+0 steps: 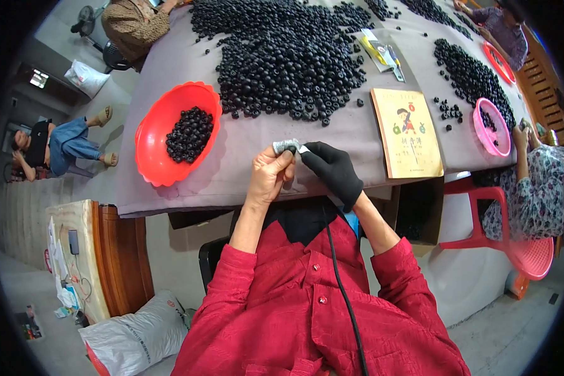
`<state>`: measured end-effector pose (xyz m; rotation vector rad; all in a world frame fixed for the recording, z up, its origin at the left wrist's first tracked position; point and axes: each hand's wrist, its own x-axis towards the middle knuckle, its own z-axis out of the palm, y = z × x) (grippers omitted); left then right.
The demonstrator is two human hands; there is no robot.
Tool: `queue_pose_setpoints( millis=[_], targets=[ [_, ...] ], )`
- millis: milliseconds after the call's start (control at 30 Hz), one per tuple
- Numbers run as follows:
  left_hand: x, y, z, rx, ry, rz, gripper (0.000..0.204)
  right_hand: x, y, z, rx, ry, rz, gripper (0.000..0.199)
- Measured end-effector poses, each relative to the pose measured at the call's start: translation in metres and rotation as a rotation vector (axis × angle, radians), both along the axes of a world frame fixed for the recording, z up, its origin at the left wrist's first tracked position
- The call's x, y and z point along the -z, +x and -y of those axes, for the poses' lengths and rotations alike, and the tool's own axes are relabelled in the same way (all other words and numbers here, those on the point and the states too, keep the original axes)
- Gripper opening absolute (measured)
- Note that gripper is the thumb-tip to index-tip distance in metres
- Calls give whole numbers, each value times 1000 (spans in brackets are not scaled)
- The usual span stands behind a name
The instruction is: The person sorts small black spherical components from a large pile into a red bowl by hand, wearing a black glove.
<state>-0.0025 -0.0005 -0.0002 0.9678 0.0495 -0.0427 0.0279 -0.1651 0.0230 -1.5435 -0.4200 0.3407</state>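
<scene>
Over the table's near edge, my two hands meet. My left hand is bare apart from a grey wrapping around a finger, and it pinches a small black ring-like piece. In a black glove, my right hand is closed beside it. A small pale tip shows at its fingers; the rest of what it grips is hidden. A large heap of black ring-like pieces spreads just beyond my hands. Left of them, a red scalloped bowl holds more such pieces.
Right of my hands lies a yellow booklet, with a packaged cutter behind it. Farther right are another heap, a pink basket and a red chair. Other people sit around the table. A white sack lies on the floor.
</scene>
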Motion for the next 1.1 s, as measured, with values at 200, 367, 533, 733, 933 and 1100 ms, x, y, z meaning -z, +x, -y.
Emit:
queue_pose_setpoints(
  millis=[200, 367, 533, 733, 933, 1100],
  targets=[
    [-54, -14, -33, -428, 497, 64, 12, -8, -3, 5, 64, 2, -129, 31],
    [-88, 3, -107, -626, 808, 57, 27, 2, 0, 1, 29, -13, -50, 33],
    [-77, 19, -95, -664, 1188, 48, 21, 2, 0, 0, 57, -3, -31, 32],
    [-30, 47, -16, -358, 1259, 322, 11, -4, 2, 2, 219, 108, -239, 27],
    [-18, 73, 38, -284, 1274, 436, 13, 6, 7, 10, 317, 264, -44, 20],
    [-8, 84, 56, -268, 1405, 554, 20, 6, 9, 15, 362, -181, 677, 22]
  ],
)
